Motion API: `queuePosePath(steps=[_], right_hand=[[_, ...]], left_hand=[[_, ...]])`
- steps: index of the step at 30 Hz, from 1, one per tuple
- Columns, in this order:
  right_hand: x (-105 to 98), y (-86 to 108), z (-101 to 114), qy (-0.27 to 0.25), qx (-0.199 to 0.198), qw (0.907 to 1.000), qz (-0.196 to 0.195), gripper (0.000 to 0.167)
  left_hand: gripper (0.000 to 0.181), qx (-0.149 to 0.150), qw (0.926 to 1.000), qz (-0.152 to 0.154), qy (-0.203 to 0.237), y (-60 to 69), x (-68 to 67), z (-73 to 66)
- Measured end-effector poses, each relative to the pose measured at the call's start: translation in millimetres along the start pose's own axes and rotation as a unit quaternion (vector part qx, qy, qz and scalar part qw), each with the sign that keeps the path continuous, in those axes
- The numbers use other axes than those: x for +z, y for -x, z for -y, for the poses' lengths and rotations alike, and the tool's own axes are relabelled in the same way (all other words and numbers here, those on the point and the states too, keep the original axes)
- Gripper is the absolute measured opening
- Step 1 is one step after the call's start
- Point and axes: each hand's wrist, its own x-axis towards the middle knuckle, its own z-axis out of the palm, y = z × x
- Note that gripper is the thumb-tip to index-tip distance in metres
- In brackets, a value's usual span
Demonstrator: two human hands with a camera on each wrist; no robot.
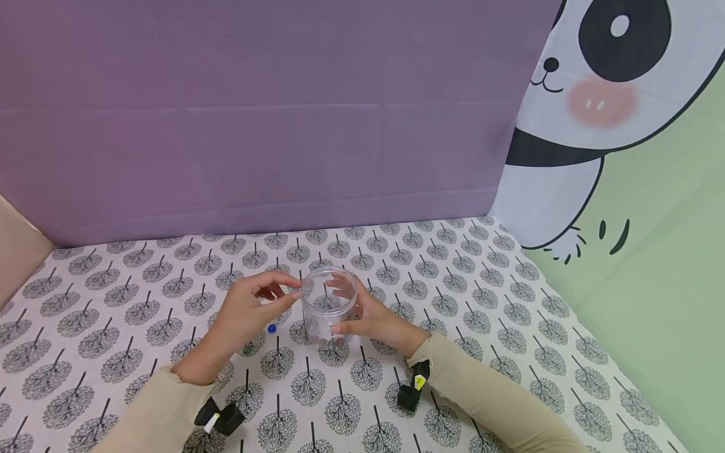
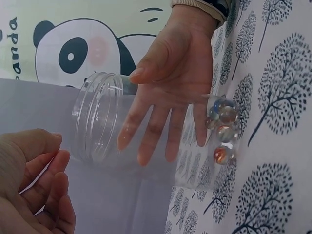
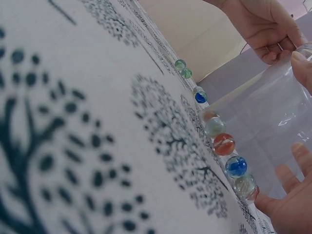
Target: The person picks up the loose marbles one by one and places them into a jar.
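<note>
A clear plastic jar (image 1: pixel 330 308), lidless, stands upright on the patterned cloth. At its bottom lie several glass marbles (image 3: pixel 224 144), some orange, some blue. My right hand (image 1: pixel 370 318) holds the jar from the right side, thumb in front and fingers spread along the back wall. Beside the jar's left rim is my left hand (image 1: pixel 257 302), its thumb and forefinger tips close together and the other fingers loosely bent. I see nothing between those fingertips. In the left wrist view the left hand (image 2: pixel 36 180) is just outside the jar mouth.
Left of the jar, a blue marble (image 1: pixel 272 328) lies loose on the cloth. Green marbles (image 3: pixel 183 68) lie farther left, under the left wrist. A purple panel (image 1: pixel 255 126) rises behind the tree-print cloth (image 1: pixel 340 402); a panda-print wall hanging (image 1: pixel 651 251) borders the right.
</note>
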Motion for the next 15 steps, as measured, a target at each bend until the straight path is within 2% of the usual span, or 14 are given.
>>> queuePosePath(steps=[9,15], right_hand=[[0.3,-0.3,0.5,0.007,0.001,1.0000,-0.006,0.090],[0.1,-0.4,-0.4,0.007,0.006,0.9999,-0.006,0.088]], left_hand=[[0.017,-0.025,0.9996,0.003,-0.011,5.5,-8.3,5.3],[0.016,-0.026,0.9992,-0.002,-0.030,10.5,-13.6,11.5]])
